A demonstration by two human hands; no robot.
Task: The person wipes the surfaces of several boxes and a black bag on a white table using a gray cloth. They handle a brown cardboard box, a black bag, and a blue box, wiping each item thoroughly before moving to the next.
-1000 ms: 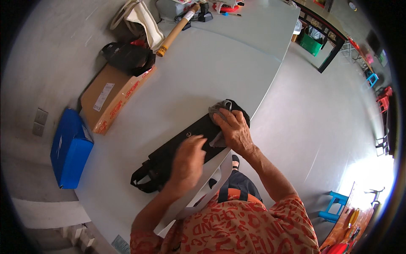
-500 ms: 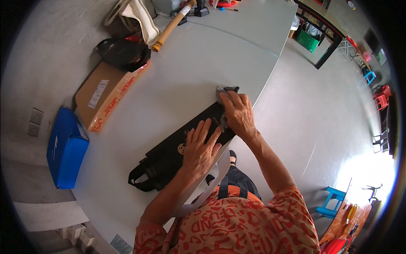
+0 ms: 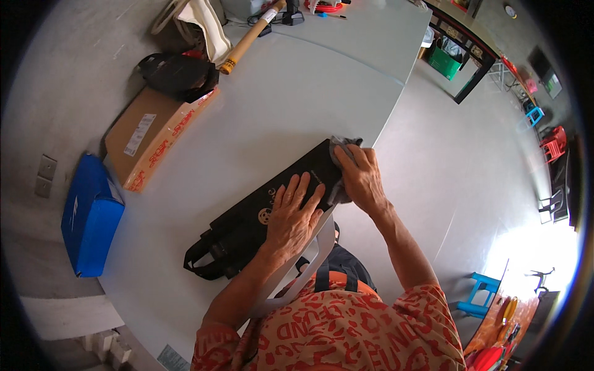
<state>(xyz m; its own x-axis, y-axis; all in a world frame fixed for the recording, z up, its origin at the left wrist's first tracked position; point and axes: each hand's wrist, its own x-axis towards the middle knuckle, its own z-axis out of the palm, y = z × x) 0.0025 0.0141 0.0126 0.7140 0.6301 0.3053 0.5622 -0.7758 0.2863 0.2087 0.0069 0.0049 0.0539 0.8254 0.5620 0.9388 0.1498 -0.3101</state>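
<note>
A long black bag (image 3: 240, 217) with a pale logo and dark carry handles lies flat and slantwise along the near edge of the grey-white table (image 3: 266, 117). My left hand (image 3: 292, 217) rests flat on top of it, fingers stretched and somewhat apart, holding nothing. At the bag's far right end, my right hand (image 3: 364, 180) has its fingers curled over a crumpled grey cloth (image 3: 340, 195). The cloth lies against that end of the bag, by the table's edge, and is partly hidden under the hand.
Along the left side are a blue box (image 3: 93, 213), a brown carton (image 3: 139, 139) with printed tape, and a black bag (image 3: 176, 75) on the carton. A cardboard tube (image 3: 250, 40) lies farther back. Beyond the table's right edge, a blue stool (image 3: 479, 295) stands on the floor.
My right hand and the cloth have slid right and slightly nearer, from the bag's upper face to its end. My left hand stays pressed on the bag. The view has shifted slightly.
</note>
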